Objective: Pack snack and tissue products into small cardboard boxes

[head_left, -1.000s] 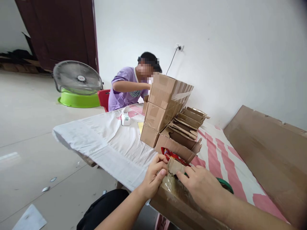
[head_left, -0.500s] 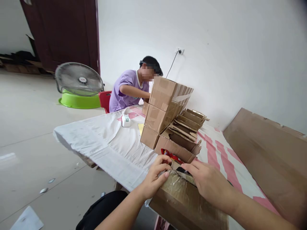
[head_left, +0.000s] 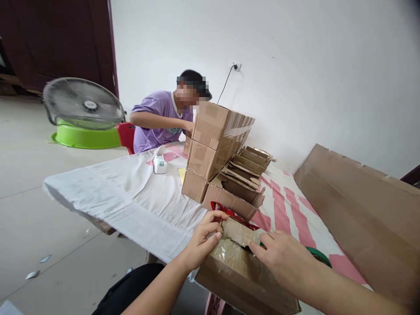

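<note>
At the near edge of the table (head_left: 131, 188), the torn flap (head_left: 236, 232) lies down over your box (head_left: 238, 282) again, so its inside shows less than a moment ago. Your left hand (head_left: 204, 241) half-curls at the flap's left end, your right hand (head_left: 285, 259) at its right; whether either grip pinches it, I cannot tell.

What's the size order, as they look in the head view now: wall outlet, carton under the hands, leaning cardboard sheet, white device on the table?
1. Leaning cardboard sheet
2. Carton, partly covered
3. White device
4. Wall outlet
Apparent size only; the carton sits close to the camera.
</note>
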The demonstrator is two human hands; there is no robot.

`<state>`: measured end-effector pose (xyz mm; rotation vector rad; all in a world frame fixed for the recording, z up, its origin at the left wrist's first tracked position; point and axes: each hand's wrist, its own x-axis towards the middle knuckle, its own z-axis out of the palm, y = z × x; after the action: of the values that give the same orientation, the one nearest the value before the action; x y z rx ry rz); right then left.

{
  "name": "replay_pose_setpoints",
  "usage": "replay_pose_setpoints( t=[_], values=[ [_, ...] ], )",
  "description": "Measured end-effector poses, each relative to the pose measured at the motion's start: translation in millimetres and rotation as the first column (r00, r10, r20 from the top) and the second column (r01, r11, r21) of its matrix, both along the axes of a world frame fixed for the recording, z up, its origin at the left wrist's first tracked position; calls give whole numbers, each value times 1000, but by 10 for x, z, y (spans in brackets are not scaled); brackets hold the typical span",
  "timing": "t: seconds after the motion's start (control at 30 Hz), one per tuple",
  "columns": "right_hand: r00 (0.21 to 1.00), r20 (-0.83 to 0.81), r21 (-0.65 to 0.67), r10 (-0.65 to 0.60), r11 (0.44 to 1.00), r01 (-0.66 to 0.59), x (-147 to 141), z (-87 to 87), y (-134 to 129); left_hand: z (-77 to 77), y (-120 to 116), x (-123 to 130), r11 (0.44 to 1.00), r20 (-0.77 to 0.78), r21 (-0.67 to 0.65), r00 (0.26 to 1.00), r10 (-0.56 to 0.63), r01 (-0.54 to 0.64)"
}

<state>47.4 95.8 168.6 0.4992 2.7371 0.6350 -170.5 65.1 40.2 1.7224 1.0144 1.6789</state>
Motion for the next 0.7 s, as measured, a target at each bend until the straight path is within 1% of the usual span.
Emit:
replay_pose_setpoints(
  t=[0.07,0.13,0.23,0.3,0.4,0.47,0.53,0.7],
  values=[
    [1000,-15,8,-12,1000,12,60,8,4,0,5,3,1000,7,-4,1000,0,0],
    [996,-91,31,-5,1000,8,69,38,-3,-1,10,5,1000,11,-3,1000,-2,2],
    [977,-211,67,34,998,-20,-18,68,-31,-3,15,9,1000,17,-6,1000,-6,7],
    [970,-236,76,61,996,-44,-115,38,-49,-9,16,12,1000,22,-10,1000,-4,4],
    [963,-247,127,113,988,-83,-226,-87,-64,-23,15,15,1000,29,-8,1000,-5,5],
    [958,-232,187,166,975,-123,-241,-182,-72,-32,17,14,1000,31,-14,1000,-7,7],
    [958,-195,237,211,958,-163,-213,-240,-86,-38,21,16,1000,28,-20,1000,-7,7],
    [956,-145,309,256,929,-202,-95,-228,-127,-42,32,46,1000,-4,-22,1000,-14,14]
  ],
)
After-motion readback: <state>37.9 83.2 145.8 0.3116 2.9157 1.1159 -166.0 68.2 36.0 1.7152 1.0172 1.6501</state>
